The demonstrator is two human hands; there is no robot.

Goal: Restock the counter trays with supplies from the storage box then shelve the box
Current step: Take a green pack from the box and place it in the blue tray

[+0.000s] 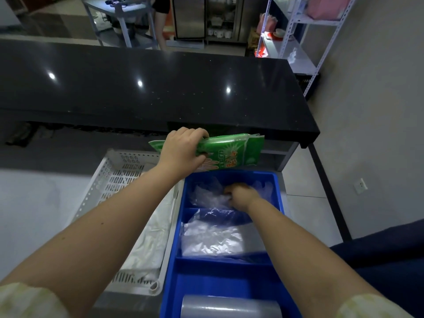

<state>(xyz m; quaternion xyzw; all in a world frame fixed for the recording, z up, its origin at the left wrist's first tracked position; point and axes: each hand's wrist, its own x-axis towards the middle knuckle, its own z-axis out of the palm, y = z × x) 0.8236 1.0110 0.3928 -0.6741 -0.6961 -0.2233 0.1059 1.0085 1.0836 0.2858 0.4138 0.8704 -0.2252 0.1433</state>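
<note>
The left hand (pixel 183 149) clamps a green packet (pixel 231 150) held above the far rim of the blue tray (pixel 278 193); the right hand (pixel 241 195) is closed in clear plastic gloves (pixel 206 193) in the tray's farthest compartment; a white perforated basket (pixel 110 171) sits against the tray's left wall; beyond both, the black counter (pixel 149 88) lies bare, its front edge overhanging the packet.
</note>
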